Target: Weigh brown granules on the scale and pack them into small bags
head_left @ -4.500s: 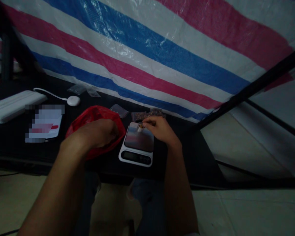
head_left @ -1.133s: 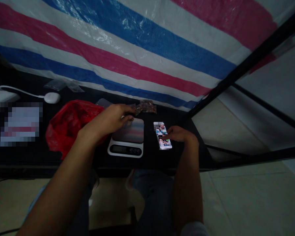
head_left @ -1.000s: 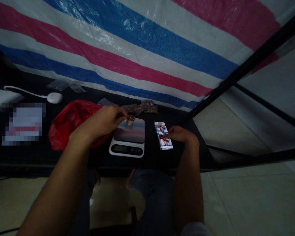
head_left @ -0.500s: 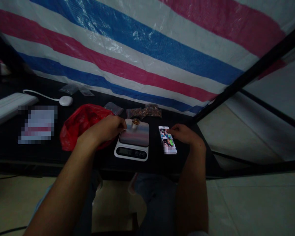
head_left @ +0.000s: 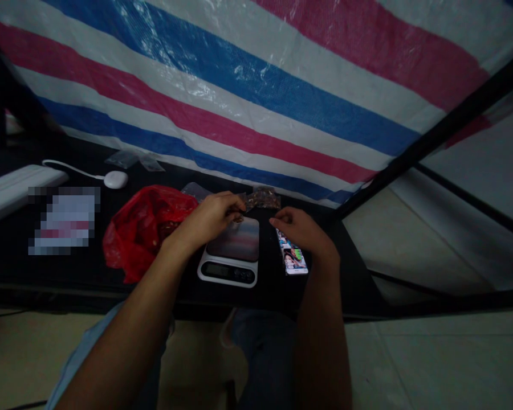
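Note:
A white digital scale (head_left: 228,273) with a metal plate stands on the black table. Over the plate's back left corner, my left hand (head_left: 220,213) is closed on a small round metal container (head_left: 238,218), mostly hidden by the fingers. My right hand (head_left: 293,225) hovers over the upper end of a lit phone (head_left: 296,261), right of the scale; its fingers are curled together, and anything between them is too small to make out. Left of the scale lies an open red plastic bag (head_left: 132,233), partly behind my left forearm.
Small clear bags with brown bits (head_left: 263,197) lie behind the scale. A white puck with a cable (head_left: 115,180), a long white box (head_left: 21,191) and a blurred sheet (head_left: 70,219) are at the left. Striped sheeting (head_left: 239,131) hangs behind; a black frame bar (head_left: 436,131) slants at the right.
My left hand has moved right and closed on the small metal container on the plate. My right hand has moved left from the phone's side, fingers curled. More of the red bag's front shows.

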`<state>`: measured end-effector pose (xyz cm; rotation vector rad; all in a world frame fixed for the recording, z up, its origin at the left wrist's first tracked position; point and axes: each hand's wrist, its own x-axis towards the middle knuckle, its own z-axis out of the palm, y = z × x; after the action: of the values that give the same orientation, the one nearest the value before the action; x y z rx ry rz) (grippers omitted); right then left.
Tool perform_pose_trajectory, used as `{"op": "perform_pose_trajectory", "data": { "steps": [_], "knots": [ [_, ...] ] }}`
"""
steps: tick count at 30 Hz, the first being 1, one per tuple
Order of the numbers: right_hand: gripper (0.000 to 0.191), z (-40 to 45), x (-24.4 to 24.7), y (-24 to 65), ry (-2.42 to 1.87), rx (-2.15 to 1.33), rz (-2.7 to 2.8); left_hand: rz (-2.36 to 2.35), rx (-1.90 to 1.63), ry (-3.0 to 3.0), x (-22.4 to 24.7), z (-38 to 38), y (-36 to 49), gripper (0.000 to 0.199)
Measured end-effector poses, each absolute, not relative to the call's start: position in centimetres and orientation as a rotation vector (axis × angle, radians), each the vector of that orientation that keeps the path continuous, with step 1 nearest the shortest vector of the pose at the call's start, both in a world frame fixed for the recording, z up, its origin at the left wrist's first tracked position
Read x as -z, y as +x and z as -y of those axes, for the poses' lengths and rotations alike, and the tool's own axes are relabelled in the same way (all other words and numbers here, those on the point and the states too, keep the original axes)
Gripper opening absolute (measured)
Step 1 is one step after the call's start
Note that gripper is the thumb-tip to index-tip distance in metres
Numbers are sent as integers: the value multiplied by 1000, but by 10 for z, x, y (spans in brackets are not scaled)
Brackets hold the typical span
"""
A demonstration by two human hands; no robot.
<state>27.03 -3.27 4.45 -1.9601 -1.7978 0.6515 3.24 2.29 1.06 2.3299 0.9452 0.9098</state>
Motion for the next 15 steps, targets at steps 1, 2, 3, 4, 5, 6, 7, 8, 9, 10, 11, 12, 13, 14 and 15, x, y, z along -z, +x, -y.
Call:
{"op": "perform_pose_trajectory", "data": {
  "steps": [1,2,3,4,5,6,7,8,9,10,11,12,13,14,15],
  "knots": [
    [19,32,-45,266,-1926,-654,1809,-937,-909,2337,-9,-23,33,17],
    [18,31,-45,263,-1890,-652,1821,-935,-911,2348,-8,-23,32,19],
    [17,31,-46,260,-1856,-645,1832,-942,-925,2358,-9,-23,30,21],
    [16,30,-46,258,-1826,-631,1840,-961,-948,2366,-11,-21,27,22],
    [14,29,-47,256,-1799,-612,1847,-992,-970,2370,-15,-20,22,24],
    [12,28,-48,253,-1769,-591,1855,-1031,-982,2369,-19,-17,17,25],
    [11,27,-49,250,-1733,-573,1867,-1075,-969,2366,-24,-15,9,26],
    [12,26,-50,245,-1692,-564,1880,-1125,-927,2359,-29,-13,1,27],
    [14,26,-51,239,-1645,-561,1894,-1180,-858,2351,-32,-11,-8,28],
    [16,25,-52,230,-1592,-564,1918,-1231,-765,2346,-35,-9,-18,29],
    [18,25,-52,219,-1536,-570,1956,-1274,-656,2339,-36,-8,-28,31],
    [20,26,-52,206,-1479,-578,2009,-1314,-533,2323,-36,-7,-38,32],
    [22,26,-51,192,-1425,-584,2079,-1352,-403,2297,-33,-6,-47,33],
    [24,27,-49,177,-1373,-587,2161,-1380,-278,2258,-30,-6,-55,33],
    [27,28,-47,162,-1332,-577,2249,-1400,-172,2211,-25,-6,-62,32]
  ]
}}
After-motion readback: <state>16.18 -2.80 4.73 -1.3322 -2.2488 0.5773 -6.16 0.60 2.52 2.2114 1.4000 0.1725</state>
